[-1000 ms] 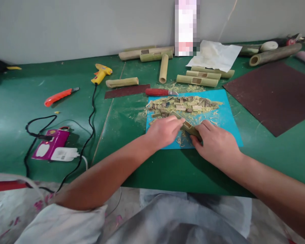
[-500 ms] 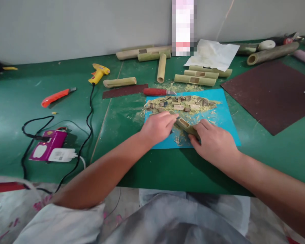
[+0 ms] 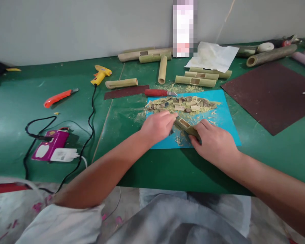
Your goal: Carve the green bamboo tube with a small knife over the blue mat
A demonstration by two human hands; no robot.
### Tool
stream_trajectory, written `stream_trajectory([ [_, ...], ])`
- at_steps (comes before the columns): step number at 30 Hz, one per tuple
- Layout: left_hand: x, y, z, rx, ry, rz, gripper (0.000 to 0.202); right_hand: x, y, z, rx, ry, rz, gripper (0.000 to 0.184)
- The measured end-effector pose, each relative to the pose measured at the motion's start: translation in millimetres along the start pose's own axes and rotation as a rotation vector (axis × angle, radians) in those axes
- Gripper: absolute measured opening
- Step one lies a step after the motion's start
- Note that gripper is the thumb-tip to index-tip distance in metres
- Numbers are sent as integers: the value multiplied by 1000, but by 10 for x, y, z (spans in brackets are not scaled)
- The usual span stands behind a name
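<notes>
Over a blue sheet, a short bamboo tube with a rectangular slot cut in its upper side lies slantwise between my hands. My left hand is closed at its far left end, its fingertips pressed on the tube. A small dark edge shows under that palm; what it is, I cannot make out. At the near right end my right hand grips the tube between thumb and fingers. Just beyond, a heap of bamboo chips and shavings covers the sheet's far part. A red-handled carving knife rests at the sheet's far edge.
Farther back lie slotted bamboo tubes and a white paper. Dark brown sheets lie right. To the left are a yellow glue gun, an orange utility knife and a purple power strip with trailing cords.
The view has shifted slightly, so the things on the left appear a little farther right. Both hands keep their hold on the bamboo tube, with hardly any movement.
</notes>
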State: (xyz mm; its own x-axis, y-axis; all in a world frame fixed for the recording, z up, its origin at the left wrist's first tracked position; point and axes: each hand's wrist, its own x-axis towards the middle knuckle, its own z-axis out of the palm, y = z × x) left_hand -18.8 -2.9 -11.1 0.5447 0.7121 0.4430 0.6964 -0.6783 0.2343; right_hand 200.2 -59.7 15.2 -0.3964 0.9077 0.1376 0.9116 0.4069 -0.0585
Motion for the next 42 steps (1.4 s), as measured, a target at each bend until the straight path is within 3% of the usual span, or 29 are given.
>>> stream_trajectory([
  [13, 10, 15, -4, -18, -7, 12, 37, -8, -6, -6, -25, -4, -18, 17],
  [16, 13, 5, -8, -13, 35, -23, 34, -2, -16, -10, -35, -18, -8, 17],
  [19, 15, -17, -15, -22, -1, 3, 34, 3, -24, -15, -37, -29, -14, 16],
  [24, 9, -32, -36, 7, 33, -58, 32, 1, -20, -8, -31, 15, -16, 17],
  [28, -11, 16, -29, -21, -5, 22, 36, -8, -4, 10, -13, 29, -33, 18],
  [32, -8, -2, -14, -7, 34, -14, 35, -12, 6, 23, -12, 61, -36, 17],
  [42, 10, 10, -10, -37, -19, -9, 36, -22, 7, 24, -24, 92, -57, 17],
])
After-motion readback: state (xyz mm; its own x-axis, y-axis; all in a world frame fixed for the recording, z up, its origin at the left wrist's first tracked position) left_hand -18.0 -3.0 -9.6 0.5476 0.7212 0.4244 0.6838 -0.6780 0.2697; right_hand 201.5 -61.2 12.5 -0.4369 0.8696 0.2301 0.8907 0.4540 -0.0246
